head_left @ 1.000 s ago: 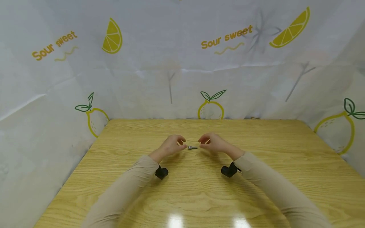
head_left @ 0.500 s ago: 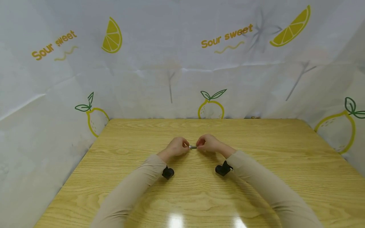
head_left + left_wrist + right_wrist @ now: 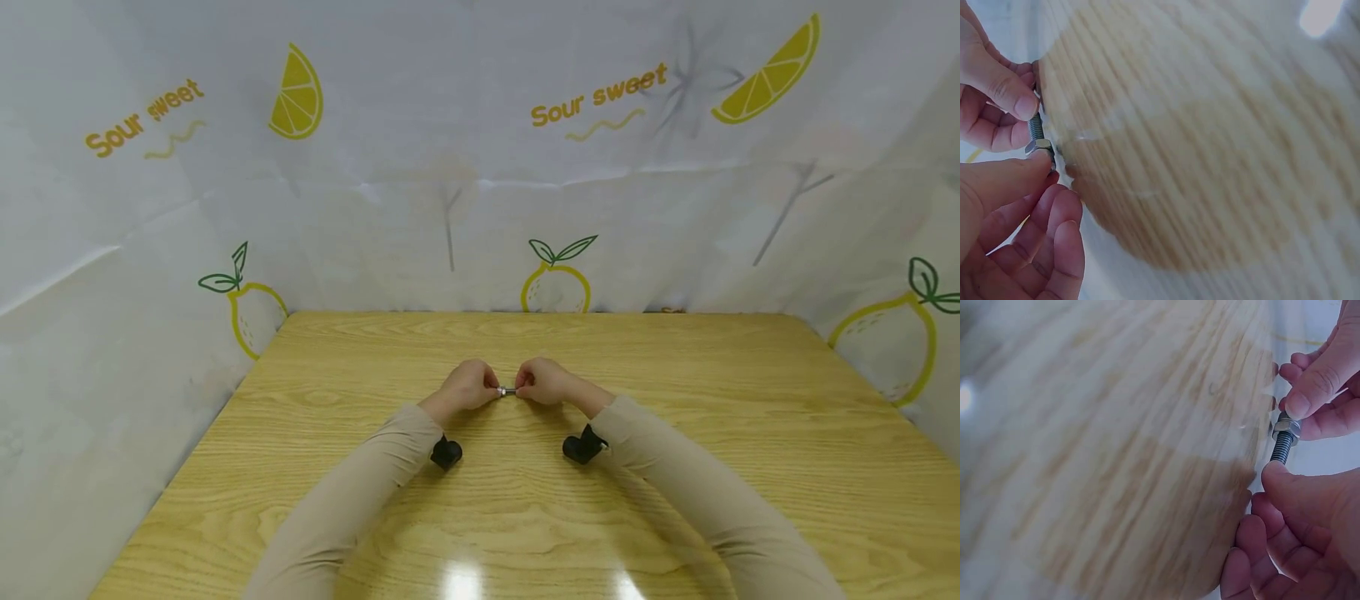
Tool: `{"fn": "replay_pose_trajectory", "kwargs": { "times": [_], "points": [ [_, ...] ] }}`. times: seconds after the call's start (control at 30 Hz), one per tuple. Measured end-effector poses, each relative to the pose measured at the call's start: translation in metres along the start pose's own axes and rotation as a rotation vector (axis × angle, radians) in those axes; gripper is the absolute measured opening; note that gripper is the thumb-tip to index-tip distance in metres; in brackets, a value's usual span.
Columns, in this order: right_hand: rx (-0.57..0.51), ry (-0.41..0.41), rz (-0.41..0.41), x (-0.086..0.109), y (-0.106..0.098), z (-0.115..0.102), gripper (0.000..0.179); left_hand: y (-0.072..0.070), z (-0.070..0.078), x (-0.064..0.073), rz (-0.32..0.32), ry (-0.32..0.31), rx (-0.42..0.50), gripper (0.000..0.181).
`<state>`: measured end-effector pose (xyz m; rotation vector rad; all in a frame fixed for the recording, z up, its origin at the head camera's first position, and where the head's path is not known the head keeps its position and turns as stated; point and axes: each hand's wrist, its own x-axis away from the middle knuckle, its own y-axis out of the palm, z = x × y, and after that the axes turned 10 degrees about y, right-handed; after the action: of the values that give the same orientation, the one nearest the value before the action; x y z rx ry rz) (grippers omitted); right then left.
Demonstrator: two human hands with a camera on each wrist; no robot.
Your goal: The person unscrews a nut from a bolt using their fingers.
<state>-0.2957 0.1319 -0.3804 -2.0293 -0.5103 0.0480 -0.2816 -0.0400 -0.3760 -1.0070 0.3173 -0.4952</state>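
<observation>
A small metal bolt (image 3: 511, 391) lies sideways between the two hands, over the middle of the table. My left hand (image 3: 467, 386) pinches its left end between thumb and fingers, covering most of the bolt's head. From the other side, my right hand (image 3: 546, 383) pinches the tip of the threaded shank (image 3: 1281, 450). A hex nut (image 3: 1038, 145) sits on the bolt right beside the left thumb, in the left wrist view. Bare thread shows between this nut and the right thumb.
A wood-grain table (image 3: 510, 500) spreads beneath both arms. White cloth (image 3: 375, 225) printed with lemons stands behind and at the sides. A black wrist camera (image 3: 447, 452) hangs under the left sleeve, another black camera (image 3: 583, 447) under the right.
Both hands have moved inward to the bolt from either side. A second ago their fingers were apart from it while it lay on the table; now each pinches one end.
</observation>
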Motion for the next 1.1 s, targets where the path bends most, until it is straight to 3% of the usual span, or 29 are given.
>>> {"fn": "replay_pose_trajectory", "kwargs": {
  "times": [0.43,0.7,1.1],
  "points": [
    [-0.046,-0.022,-0.027,0.005,-0.013,-0.003,0.012,-0.013,-0.003,0.003,0.048,0.016,0.077,0.017],
    [-0.07,-0.078,0.023,0.012,-0.021,-0.01,0.011,-0.022,-0.005,0.006,0.062,0.032,0.134,0.02],
    [-0.192,-0.094,0.026,0.024,-0.022,-0.012,0.011,-0.021,-0.011,0.015,0.122,0.088,0.263,0.018]
  ]
}}
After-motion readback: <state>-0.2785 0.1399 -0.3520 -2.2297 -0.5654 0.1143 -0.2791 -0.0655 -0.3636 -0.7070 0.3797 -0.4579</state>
